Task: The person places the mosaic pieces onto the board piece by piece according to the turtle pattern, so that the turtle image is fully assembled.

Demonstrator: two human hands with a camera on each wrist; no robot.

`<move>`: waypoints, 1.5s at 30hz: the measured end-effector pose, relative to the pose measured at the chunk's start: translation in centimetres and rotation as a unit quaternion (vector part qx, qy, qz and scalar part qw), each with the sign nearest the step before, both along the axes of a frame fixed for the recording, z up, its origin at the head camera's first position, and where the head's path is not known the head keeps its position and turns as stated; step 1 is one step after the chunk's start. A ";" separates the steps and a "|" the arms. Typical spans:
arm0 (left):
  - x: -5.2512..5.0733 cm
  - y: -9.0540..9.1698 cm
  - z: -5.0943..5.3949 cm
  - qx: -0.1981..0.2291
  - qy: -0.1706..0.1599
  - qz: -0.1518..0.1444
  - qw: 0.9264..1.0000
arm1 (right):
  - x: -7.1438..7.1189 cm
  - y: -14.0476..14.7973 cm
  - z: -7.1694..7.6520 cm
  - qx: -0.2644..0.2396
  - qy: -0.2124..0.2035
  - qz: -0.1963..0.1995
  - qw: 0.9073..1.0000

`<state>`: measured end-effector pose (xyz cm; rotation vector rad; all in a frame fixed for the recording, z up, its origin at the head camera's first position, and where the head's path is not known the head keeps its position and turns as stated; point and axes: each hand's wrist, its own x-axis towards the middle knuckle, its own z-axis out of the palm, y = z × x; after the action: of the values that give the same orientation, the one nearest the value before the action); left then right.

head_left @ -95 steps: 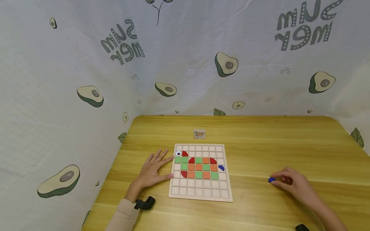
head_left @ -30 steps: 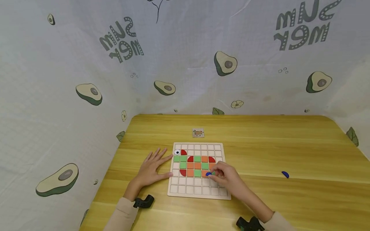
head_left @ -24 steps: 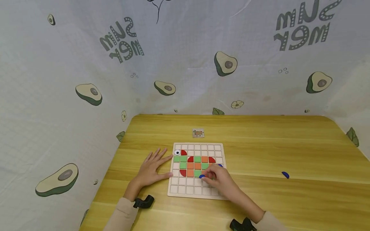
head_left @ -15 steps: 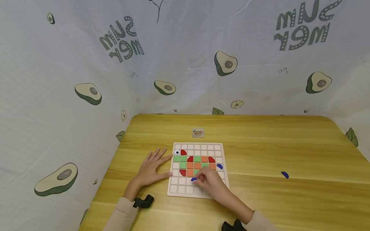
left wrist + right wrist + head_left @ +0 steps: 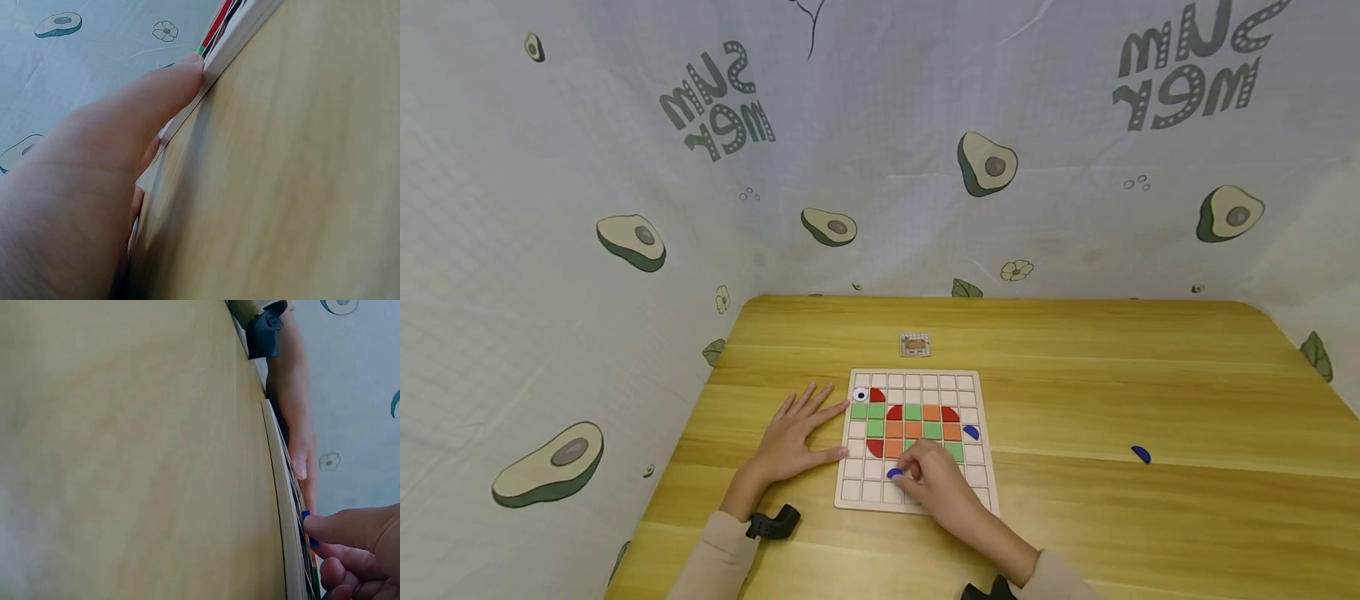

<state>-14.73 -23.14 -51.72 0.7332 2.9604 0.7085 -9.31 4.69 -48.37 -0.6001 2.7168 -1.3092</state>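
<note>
My right hand (image 5: 936,487) pinches a blue half-round tile (image 5: 894,472) between thumb and fingers, low over the gridded wooden board (image 5: 853,492), just below the coloured rows. In the right wrist view the thumb presses on this blue tile (image 5: 306,515) at the board's surface. My left hand (image 5: 793,437) lies spread on the table, with thumb and a fingertip touching the board's left edge. Green, orange and red tiles (image 5: 893,430) fill several squares, and a round eye tile (image 5: 861,395) sits at the upper left. Another blue tile (image 5: 971,432) lies in a right-hand square.
A third blue half-round tile (image 5: 1141,454) lies on the wooden table (image 5: 1075,375) to the right. Behind the board is a small picture card (image 5: 914,344). A printed cloth (image 5: 895,167) hangs around the table's back and sides.
My right hand carried a blue tile from the table at right to the board, then moved left and nearer across it. The left hand stayed at the board's edge.
</note>
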 end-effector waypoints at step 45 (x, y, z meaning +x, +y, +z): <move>0.0 0.1 -0.1 0.003 0.005 0.000 1.000 | -2.0 5.2 1.4 -0.061 -0.006 -0.083 0.995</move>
<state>-14.72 -23.04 -51.86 0.7391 2.9675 0.7167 -11.32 9.87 -46.99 -0.3800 2.7435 -1.5208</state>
